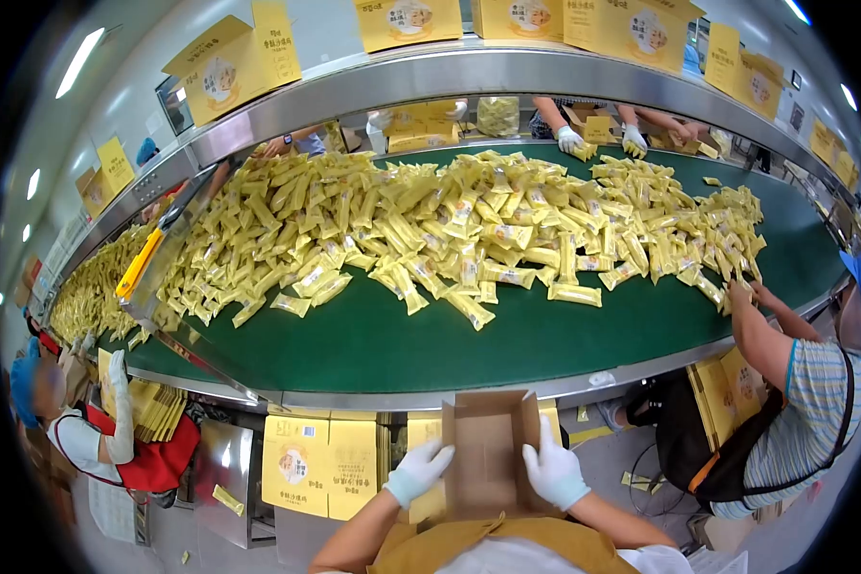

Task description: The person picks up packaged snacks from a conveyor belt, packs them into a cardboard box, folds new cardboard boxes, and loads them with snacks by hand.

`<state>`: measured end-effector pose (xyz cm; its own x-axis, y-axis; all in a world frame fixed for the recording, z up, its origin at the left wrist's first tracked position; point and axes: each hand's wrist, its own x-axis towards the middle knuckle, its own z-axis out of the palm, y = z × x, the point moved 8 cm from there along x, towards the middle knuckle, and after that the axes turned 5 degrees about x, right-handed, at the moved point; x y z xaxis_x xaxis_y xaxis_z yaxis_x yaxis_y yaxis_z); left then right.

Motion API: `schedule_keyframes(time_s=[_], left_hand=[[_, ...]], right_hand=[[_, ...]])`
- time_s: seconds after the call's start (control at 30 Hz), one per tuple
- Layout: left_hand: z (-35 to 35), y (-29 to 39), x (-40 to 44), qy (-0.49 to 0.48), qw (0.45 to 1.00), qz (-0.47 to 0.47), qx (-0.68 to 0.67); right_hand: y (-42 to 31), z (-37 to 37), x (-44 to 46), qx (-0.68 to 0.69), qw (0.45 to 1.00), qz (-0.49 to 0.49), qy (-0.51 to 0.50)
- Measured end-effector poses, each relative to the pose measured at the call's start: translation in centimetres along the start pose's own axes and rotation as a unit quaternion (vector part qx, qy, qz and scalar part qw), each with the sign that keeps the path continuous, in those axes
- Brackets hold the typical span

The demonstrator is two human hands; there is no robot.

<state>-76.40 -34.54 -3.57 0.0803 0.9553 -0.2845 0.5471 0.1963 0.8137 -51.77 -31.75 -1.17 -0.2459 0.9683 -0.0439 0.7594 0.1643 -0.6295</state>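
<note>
An opened cardboard box (491,450), brown inside, is held upright at the table's near edge between my two gloved hands. My left hand (419,473) presses on the box's left side, and my right hand (554,469) grips its right side. Beyond the box lies the green conveyor belt (373,344) with a large heap of yellow wrapped packets (469,220). The inside of the box shows no packets. My fingers partly wrap behind the side walls.
Flat yellow cartons (301,464) stand below the belt's metal edge (354,400). A co-worker (804,383) at the right reaches to the packets; another (86,421) is at the left. Gloved hands (571,142) work across the belt. Yellow boxes (641,33) line the overhead shelf.
</note>
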Motion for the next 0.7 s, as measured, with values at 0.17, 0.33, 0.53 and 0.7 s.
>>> schedule_keyframes(time_s=[0.17,0.33,0.53,0.7], left_hand=[[1.2,-7.2,-0.5,0.004,0.965,-0.020,-0.260],[5.3,-8.6,1.0,0.171,0.978,-0.111,-0.055],[-6.1,1.8,7.9,0.383,0.861,0.258,0.214],[-17.0,7.5,23.1,0.389,0.852,0.256,0.240]], right_hand=[[8.0,2.3,-0.1,0.251,0.963,-0.025,0.092],[7.9,6.1,1.6,0.075,0.992,0.017,0.101],[0.3,-5.5,15.5,-0.050,0.939,-0.242,0.240],[-0.9,-13.8,33.6,-0.045,0.926,-0.230,0.295]])
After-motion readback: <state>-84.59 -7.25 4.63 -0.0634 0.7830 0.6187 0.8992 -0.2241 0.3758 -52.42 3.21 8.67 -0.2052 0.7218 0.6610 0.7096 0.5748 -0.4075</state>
